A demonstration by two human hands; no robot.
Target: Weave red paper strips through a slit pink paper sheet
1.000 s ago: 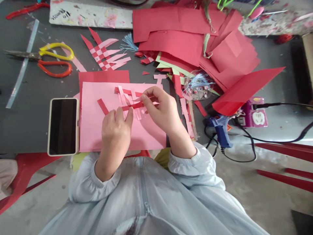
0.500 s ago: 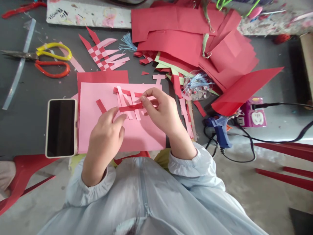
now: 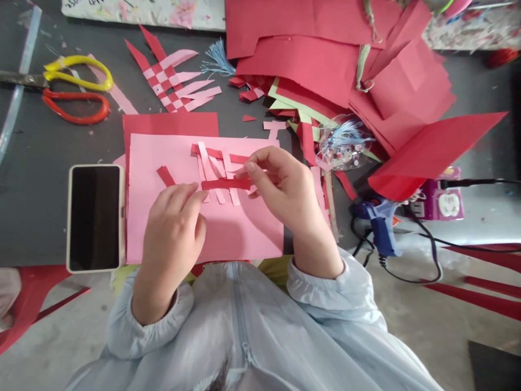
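Note:
Several narrow pink paper strips (image 3: 203, 161) cross red ones in a loose lattice on a pink paper sheet (image 3: 244, 239). Across its lower part lies a red paper strip (image 3: 226, 184). My left hand (image 3: 173, 222) rests on the sheet at that strip's left end, thumb and fingers apart, holding nothing. Over the lattice's right side is my right hand (image 3: 280, 184), thumb and index finger pinched together on what looks like a paper strip's end; the fingers partly hide it. A short red piece (image 3: 166, 176) lies left of the lattice.
A phone (image 3: 96, 217) lies left of the sheet, with scissors (image 3: 77, 89) behind it. A woven paper fish (image 3: 171, 81) and stacked red paper (image 3: 297, 70) are at the back. On the right are a blue glue gun (image 3: 382, 228) with its cord and a purple box (image 3: 443, 201).
My right hand has shifted off the red strip's right end, which now lies across the pink strips. My left hand has settled lower beside its left end. The view has shifted slightly.

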